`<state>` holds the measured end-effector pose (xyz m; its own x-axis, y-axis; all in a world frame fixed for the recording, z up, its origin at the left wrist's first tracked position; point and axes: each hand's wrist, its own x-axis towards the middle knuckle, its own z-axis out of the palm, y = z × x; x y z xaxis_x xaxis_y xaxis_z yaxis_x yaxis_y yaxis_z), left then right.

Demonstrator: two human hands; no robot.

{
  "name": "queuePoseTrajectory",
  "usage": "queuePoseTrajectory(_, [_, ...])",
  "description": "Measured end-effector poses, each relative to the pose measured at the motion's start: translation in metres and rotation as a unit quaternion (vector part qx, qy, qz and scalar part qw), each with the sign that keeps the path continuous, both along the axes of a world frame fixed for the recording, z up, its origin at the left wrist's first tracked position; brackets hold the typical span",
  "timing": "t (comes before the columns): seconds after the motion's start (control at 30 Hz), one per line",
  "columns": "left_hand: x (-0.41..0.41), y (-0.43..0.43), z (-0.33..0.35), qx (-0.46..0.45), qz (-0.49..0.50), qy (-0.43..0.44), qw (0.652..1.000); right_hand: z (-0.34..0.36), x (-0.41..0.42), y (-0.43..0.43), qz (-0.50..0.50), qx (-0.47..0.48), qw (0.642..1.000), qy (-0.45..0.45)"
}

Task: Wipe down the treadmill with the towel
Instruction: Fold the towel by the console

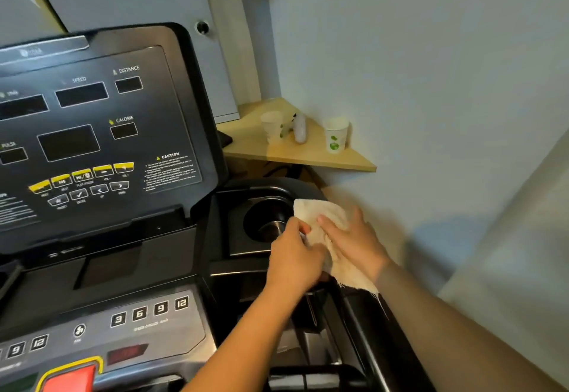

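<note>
The black treadmill console (92,133) fills the left, its round cup holder (264,222) sunk into the right side tray. A cream towel (317,213) lies over the tray's right rim beside the cup holder. My right hand (354,244) presses flat on the towel with straight fingers. My left hand (295,259) pinches the towel's left edge, fingers curled round the cloth. The towel's frayed lower corner hangs out under my right wrist.
A wooden corner shelf (308,154) behind the treadmill carries two paper cups (336,134) and a small white bottle (299,128). A pale wall (431,83) stands close on the right. The red stop button (70,376) and speed keys (151,310) sit at the lower left.
</note>
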<state>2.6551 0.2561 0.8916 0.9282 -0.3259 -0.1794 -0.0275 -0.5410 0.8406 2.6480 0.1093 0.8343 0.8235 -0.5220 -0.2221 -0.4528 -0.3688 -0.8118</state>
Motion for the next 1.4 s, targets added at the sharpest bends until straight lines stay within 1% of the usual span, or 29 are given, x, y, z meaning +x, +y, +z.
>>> queuePoseTrajectory(0.07, [0.016,-0.002,0.002,0.086,-0.001,-0.019,0.996,-0.005,0.000,-0.013,-0.061,0.147,0.987,0.010])
queuePoseTrajectory(0.13, [0.025,-0.006,0.004,0.167,-0.005,-0.017,0.986,-0.024,-0.004,-0.031,-0.087,0.299,0.950,0.006])
queuePoseTrajectory(0.17, [0.030,-0.010,0.005,0.212,-0.009,-0.033,0.977,-0.033,-0.008,-0.036,-0.082,0.342,0.936,0.010])
queuePoseTrajectory(0.2, [0.034,-0.015,0.005,0.252,-0.016,-0.053,0.966,-0.034,-0.015,-0.037,-0.070,0.359,0.930,0.024])
queuePoseTrajectory(0.23, [0.037,-0.020,0.006,0.276,-0.025,-0.061,0.959,-0.026,-0.022,-0.034,-0.058,0.355,0.932,0.043])
queuePoseTrajectory(0.27, [0.041,-0.023,0.008,0.279,-0.036,-0.054,0.958,-0.018,-0.026,-0.029,-0.049,0.344,0.937,0.041])
queuePoseTrajectory(0.33, [0.047,-0.026,0.013,0.230,-0.061,-0.012,0.971,-0.007,-0.026,-0.025,-0.048,0.325,0.944,-0.009])
queuePoseTrajectory(0.4, [0.052,-0.023,0.017,0.131,-0.072,0.037,0.988,0.007,-0.021,-0.022,-0.055,0.290,0.953,-0.070])
queuePoseTrajectory(0.47, [0.053,-0.018,0.024,0.017,-0.069,0.061,0.996,0.033,-0.014,-0.019,-0.061,0.241,0.961,-0.123])
queuePoseTrajectory(0.53, [0.054,-0.018,0.043,-0.106,-0.065,0.081,0.989,0.066,-0.005,-0.019,-0.056,0.193,0.962,-0.184])
queuePoseTrajectory(0.6, [0.061,-0.020,0.072,-0.214,-0.061,0.084,0.971,0.106,0.004,-0.019,-0.033,0.169,0.958,-0.230])
queuePoseTrajectory(0.63, [0.067,-0.020,0.088,-0.249,-0.055,0.076,0.964,0.129,0.008,-0.019,-0.024,0.185,0.950,-0.250])
queuePoseTrajectory(0.67, [0.076,-0.018,0.107,-0.276,-0.050,0.065,0.958,0.151,0.012,-0.020,-0.019,0.232,0.934,-0.270])
queuePoseTrajectory(0.7, [0.083,-0.016,0.124,-0.289,-0.044,0.054,0.955,0.169,0.014,-0.023,-0.025,0.308,0.908,-0.284])
queuePoseTrajectory(0.73, [0.090,-0.013,0.142,-0.300,-0.037,0.046,0.952,0.186,0.017,-0.025,-0.031,0.391,0.872,-0.294])
queuePoseTrajectory(0.77, [0.097,-0.009,0.161,-0.307,-0.033,0.035,0.950,0.202,0.020,-0.026,-0.034,0.459,0.837,-0.295])
queuePoseTrajectory(0.8, [0.103,-0.005,0.178,-0.318,-0.030,0.024,0.947,0.215,0.024,-0.027,-0.031,0.508,0.814,-0.280])
queuePoseTrajectory(0.83, [0.108,0.000,0.195,-0.326,-0.035,0.007,0.945,0.227,0.029,-0.025,-0.019,0.527,0.808,-0.262])
queuePoseTrajectory(0.87, [0.112,0.006,0.209,-0.334,-0.042,-0.013,0.942,0.237,0.034,-0.022,-0.001,0.527,0.812,-0.251])
queuePoseTrajectory(0.93, [0.119,0.018,0.234,-0.332,-0.063,-0.061,0.939,0.260,0.047,-0.021,0.015,0.465,0.843,-0.271])
queuePoseTrajectory(0.97, [0.123,0.023,0.246,-0.326,-0.073,-0.083,0.939,0.276,0.053,-0.022,0.016,0.406,0.863,-0.298])
queuePoseTrajectory(1.03, [0.131,0.033,0.269,-0.318,-0.098,-0.107,0.937,0.314,0.059,-0.023,0.020,0.256,0.903,-0.346])
queuePoseTrajectory(1.07, [0.137,0.036,0.282,-0.315,-0.110,-0.116,0.936,0.334,0.062,-0.022,0.034,0.180,0.913,-0.364])
queuePoseTrajectory(1.13, [0.149,0.042,0.307,-0.319,-0.119,-0.139,0.930,0.372,0.069,-0.021,0.061,0.059,0.917,-0.390])
queuePoseTrajectory(1.2, [0.163,0.047,0.334,-0.314,-0.115,-0.178,0.925,0.405,0.076,-0.018,0.077,-0.031,0.914,-0.396])
queuePoseTrajectory(1.3, [0.180,0.055,0.375,-0.273,-0.146,-0.243,0.919,0.449,0.090,-0.016,0.084,-0.110,0.904,-0.404])
queuePoseTrajectory(1.4, [0.198,0.058,0.420,-0.239,-0.179,-0.306,0.904,0.489,0.112,-0.015,0.067,-0.171,0.876,-0.445])
